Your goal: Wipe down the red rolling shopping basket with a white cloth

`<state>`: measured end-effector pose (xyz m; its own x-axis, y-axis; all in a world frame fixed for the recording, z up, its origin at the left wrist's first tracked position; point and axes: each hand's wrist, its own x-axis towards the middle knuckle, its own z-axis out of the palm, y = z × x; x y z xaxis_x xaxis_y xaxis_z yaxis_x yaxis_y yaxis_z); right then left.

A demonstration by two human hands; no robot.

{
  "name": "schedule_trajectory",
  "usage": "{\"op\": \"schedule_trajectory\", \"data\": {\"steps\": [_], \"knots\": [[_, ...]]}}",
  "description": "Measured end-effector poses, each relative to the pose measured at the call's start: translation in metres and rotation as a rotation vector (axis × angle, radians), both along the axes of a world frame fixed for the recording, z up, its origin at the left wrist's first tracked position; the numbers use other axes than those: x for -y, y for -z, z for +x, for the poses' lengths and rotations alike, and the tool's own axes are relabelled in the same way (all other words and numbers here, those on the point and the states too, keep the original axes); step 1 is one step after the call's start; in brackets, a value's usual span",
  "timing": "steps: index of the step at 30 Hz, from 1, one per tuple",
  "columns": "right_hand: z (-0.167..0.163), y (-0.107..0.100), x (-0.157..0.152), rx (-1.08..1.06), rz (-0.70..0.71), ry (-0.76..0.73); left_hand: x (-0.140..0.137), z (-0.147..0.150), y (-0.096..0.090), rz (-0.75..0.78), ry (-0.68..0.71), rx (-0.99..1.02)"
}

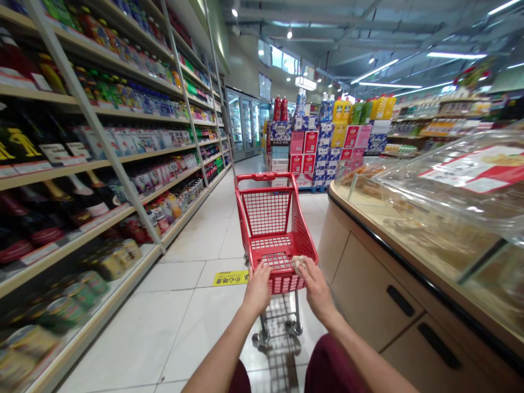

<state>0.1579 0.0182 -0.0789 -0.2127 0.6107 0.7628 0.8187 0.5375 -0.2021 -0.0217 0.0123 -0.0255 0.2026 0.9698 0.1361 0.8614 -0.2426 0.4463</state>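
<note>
A red plastic shopping cart (273, 240) on metal legs with wheels stands in the aisle in front of me. Its basket is bare inside, with grid walls. My left hand (258, 286) grips the near rim on the left, fingers curled over the edge. At the near right corner, my right hand (315, 284) closes on a crumpled beige cloth (301, 263), which it presses against the rim. The cloth partly covers the corner there.
Shelves of bottles and cans (135, 147) line the left side. A wooden counter (368, 278) with clear covers runs close along the right. Stacked drink cartons (305, 153) stand ahead, with glass-door fridges (241, 120) behind. A yellow floor sticker (230, 278) lies beside the cart.
</note>
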Motion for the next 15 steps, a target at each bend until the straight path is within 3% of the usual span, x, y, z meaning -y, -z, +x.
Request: {"op": "schedule_trajectory", "data": {"steps": [4, 7, 10, 13, 15], "knots": [[0.001, -0.010, -0.013, 0.045, -0.096, 0.066, 0.000, 0.001, -0.001, -0.011, 0.003, -0.018], [0.007, -0.019, -0.021, 0.124, -0.176, 0.004, 0.000, 0.001, -0.002, -0.019, 0.013, -0.042], [0.033, -0.025, -0.026, 0.144, -0.203, -0.053, 0.000, 0.000, -0.003, -0.011, 0.013, -0.060], [0.049, -0.021, -0.024, 0.014, -0.156, 0.133, 0.000, 0.000, -0.003, -0.004, 0.011, -0.074], [0.036, -0.012, -0.017, -0.050, -0.093, 0.187, 0.000, 0.001, -0.002, -0.004, 0.007, -0.086]]}}
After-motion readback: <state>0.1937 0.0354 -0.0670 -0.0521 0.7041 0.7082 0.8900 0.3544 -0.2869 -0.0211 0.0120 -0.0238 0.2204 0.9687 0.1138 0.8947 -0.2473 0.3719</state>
